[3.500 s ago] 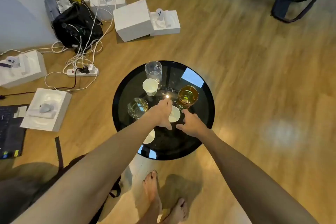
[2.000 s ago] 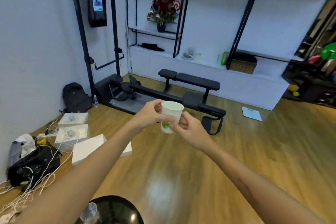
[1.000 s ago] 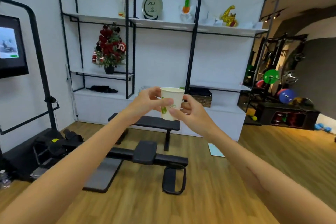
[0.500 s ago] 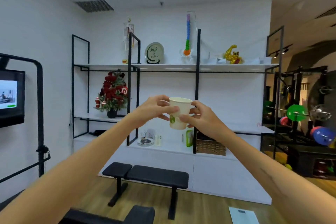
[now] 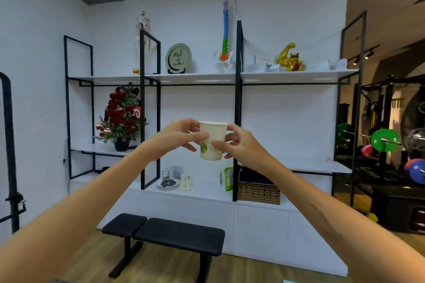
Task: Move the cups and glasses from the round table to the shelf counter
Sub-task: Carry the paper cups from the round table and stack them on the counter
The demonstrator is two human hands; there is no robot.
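left hand (image 5: 177, 138): paper cup (image 5: 212, 140) is pinched at its left side by thumb and curled fingers | paper cup: held upright in the air between both hands, in front of the shelf counter (image 5: 207, 190) | right hand (image 5: 239, 142): cup's right side is pinched | wicker basket (image 5: 258, 192): set on the counter

We have a single view, from the wearer's head, facing level across the room toward the shelf counter (image 5: 207, 193) on the far wall, with a black bench (image 5: 165, 234) near below; no second view overlaps.
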